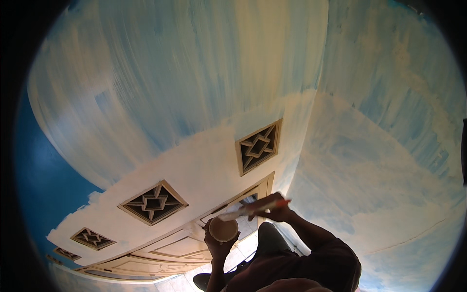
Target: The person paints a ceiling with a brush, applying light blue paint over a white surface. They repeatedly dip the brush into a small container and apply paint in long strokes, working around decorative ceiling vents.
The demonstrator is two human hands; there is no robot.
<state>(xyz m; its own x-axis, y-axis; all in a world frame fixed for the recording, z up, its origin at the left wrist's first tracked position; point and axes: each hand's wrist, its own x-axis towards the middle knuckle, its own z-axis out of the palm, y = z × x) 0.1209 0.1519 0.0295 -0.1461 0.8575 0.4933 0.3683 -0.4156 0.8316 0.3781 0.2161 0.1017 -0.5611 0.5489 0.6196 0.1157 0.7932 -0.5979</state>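
My left hand is wrapped round a round tub of pale beige, paint-like stuff, its opening facing up. My right hand grips a paintbrush with a red handle end. The brush is smeared by motion, and its whitish head is over the tub's far rim; I cannot tell whether it touches. Beyond the hands rises a wall with pale paint streaked over blue.
Diamond-patterned vents sit in the wall above a cream panelled door. A second streaky wall meets it at a corner on the right. Solid dark blue covers the far left. Light tiles show below.
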